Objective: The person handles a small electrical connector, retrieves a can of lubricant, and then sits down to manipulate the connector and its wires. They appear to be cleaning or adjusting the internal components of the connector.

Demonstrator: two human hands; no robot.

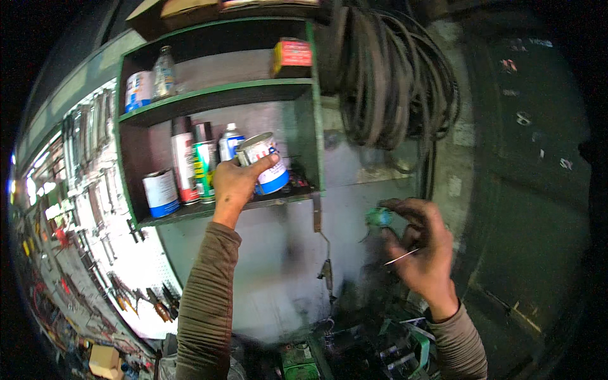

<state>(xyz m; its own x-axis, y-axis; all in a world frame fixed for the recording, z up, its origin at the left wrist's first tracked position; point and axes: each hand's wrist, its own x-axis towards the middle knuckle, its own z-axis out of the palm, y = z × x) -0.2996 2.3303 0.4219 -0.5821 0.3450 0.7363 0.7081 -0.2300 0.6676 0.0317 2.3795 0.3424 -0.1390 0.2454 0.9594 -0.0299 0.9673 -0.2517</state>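
"Left hand (235,183) is gripping what?"
"One round white-and-blue metal can (273,180), at the green-edged shelf (318,126)."
"And right hand (425,244)?"
"Closed, holding small roundish teal piece (379,217) and thin metal rod (403,256)."

You have two hands in view: a left hand (235,185) holding one of three tins (273,174), and a right hand (425,244) holding one green piece (379,217) and one rod (402,256). The other two tins stand one at each board's left edge. You count three spray cans (204,168) behind the lower board (285,198)'s front edge; on the upper board (215,96), one bottle (164,73) and one red box (296,58).
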